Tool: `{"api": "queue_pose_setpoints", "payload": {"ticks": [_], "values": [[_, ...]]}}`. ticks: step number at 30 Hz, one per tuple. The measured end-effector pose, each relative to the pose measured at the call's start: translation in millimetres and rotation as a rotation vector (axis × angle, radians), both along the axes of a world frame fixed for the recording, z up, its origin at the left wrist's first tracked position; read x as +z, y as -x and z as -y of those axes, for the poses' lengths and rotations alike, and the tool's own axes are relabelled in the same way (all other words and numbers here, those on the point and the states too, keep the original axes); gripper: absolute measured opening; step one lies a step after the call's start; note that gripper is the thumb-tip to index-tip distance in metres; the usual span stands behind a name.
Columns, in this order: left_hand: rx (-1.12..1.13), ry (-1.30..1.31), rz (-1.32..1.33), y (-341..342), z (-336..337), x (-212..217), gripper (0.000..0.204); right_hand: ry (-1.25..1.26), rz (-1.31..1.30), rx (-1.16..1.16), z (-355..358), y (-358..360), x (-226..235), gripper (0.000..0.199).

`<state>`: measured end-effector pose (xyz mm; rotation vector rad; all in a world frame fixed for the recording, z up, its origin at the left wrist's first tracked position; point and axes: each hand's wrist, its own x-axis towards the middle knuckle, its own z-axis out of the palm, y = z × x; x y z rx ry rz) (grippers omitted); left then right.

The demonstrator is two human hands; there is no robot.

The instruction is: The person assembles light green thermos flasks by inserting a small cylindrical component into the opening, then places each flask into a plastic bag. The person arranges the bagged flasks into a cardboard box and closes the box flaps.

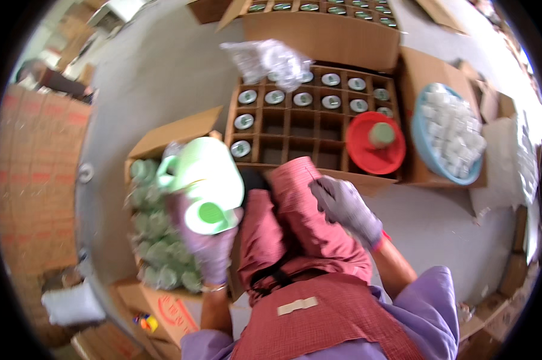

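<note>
Head view: the left hand [210,249], gloved, grips a pale green jug [204,180] from below, fingers wrapped around its base, above the open carton of green bottles [157,240]. The right hand [346,207] rests on the red apron [301,234], fingers curled, pinching something thin, near the divided carton's [310,129] front edge.

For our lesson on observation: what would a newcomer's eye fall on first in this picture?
First, the pale green jug with a green cap, held up in the gloved left hand just left of centre. Next, the red bowl with a small green cup inside, resting on the right edge of the divided carton, which is partly filled with capped containers. The right hand hovers over the red apron.
</note>
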<state>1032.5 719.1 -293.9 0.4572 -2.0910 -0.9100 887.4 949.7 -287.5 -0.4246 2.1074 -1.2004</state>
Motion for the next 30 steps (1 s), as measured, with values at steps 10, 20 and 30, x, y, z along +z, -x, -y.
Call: {"api": "queue_pose_setpoints", "payload": {"ticks": [10, 20, 30], "values": [[-0.025, -0.265, -0.159, 14.2, -8.1, -15.9, 0.053, 0.050, -1.105, -0.131, -49.0, 112.5, -108.3, 0.042], [-0.491, -0.682, 0.180, 43.7, -80.3, 12.9, 0.042, 0.554, -1.044, 0.064, 36.5, -4.3, 9.1, 0.017], [-0.683, -0.802, 0.264, 50.8, -27.9, 28.8, 0.043, 0.630, -0.729, 0.087, -15.4, 23.0, -39.1, 0.013]]}}
